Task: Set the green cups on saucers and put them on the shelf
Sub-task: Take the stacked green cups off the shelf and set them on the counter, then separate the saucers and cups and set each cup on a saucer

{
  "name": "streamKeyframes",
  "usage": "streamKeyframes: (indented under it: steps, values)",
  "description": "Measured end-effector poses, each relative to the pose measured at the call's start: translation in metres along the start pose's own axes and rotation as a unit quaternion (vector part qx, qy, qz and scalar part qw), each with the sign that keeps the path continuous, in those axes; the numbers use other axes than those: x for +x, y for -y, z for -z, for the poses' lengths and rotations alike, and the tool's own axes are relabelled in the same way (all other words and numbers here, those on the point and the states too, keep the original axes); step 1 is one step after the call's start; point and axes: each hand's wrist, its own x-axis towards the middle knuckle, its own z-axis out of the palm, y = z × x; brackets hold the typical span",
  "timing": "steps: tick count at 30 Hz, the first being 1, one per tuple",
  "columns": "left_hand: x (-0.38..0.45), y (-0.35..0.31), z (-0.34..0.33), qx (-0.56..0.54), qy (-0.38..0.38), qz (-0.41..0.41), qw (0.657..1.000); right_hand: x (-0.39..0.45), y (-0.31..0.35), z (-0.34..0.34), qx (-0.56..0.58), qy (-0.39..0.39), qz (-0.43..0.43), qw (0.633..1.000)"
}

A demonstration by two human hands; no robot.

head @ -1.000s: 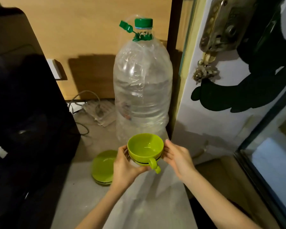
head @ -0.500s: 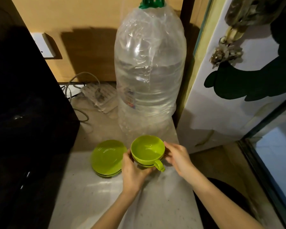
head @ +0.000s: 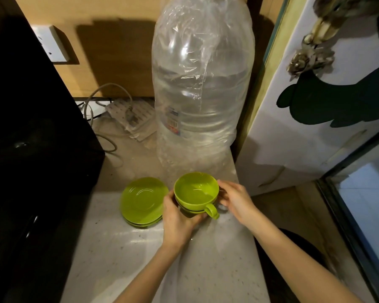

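A stack of green cups (head: 196,192) stands in front of the big water bottle, the top cup's handle pointing toward me. My left hand (head: 177,221) wraps the near left side of the stack. My right hand (head: 236,200) touches the stack's right side with its fingertips. A pile of green saucers (head: 141,202) lies on the countertop just left of the cups, untouched.
A large clear water bottle (head: 202,84) stands right behind the cups. A black appliance (head: 31,149) fills the left side. A power strip with cables (head: 129,114) lies at the back. A white door (head: 315,106) and the countertop's (head: 184,270) edge are at right.
The stacked cups have come down and a little right toward the countertop, both hands still on them. The camera has tilted downward, so the bottle's cap has left the view.
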Motion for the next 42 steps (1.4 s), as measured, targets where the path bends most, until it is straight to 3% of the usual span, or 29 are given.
streamKeyframes:
  steps: [3, 5, 8, 11, 15, 19, 27, 36, 42]
  values:
    - [0.004, -0.001, 0.015, 0.014, 0.056, -0.001, 0.998, -0.001, 0.017, 0.0, -0.079, 0.029, 0.0, 0.996]
    - [0.007, -0.001, 0.033, 0.008, 0.099, 0.014, 0.995, -0.003, 0.032, -0.003, -0.212, 0.037, 0.049, 0.975]
    - [0.014, -0.001, 0.068, 0.02, 0.139, 0.013, 0.99, -0.011, 0.05, -0.02, -0.421, 0.027, 0.159, 0.893]
    - [0.021, 0.001, 0.102, 0.058, 0.108, -0.009, 0.992, -0.026, 0.055, -0.054, -0.483, 0.057, 0.232, 0.842]
    - [0.029, 0.015, 0.127, 0.098, 0.005, -0.006, 0.995, -0.038, 0.037, -0.095, -0.411, 0.131, 0.257, 0.865]
    - [0.028, 0.029, 0.13, 0.149, 0.034, -0.001, 0.988, -0.045, 0.006, -0.117, -0.306, 0.179, 0.183, 0.917]
    - [0.03, 0.046, 0.125, 0.15, 0.04, -0.041, 0.987, -0.046, -0.039, -0.133, -0.426, 0.15, 0.108, 0.886]
    - [0.029, 0.043, 0.125, 0.166, 0.041, -0.002, 0.985, -0.046, -0.046, -0.131, -0.387, 0.136, 0.089, 0.908]
    - [0.012, 0.044, 0.13, 0.161, 0.01, -0.022, 0.987, -0.059, -0.049, -0.126, -0.343, 0.14, 0.078, 0.926]
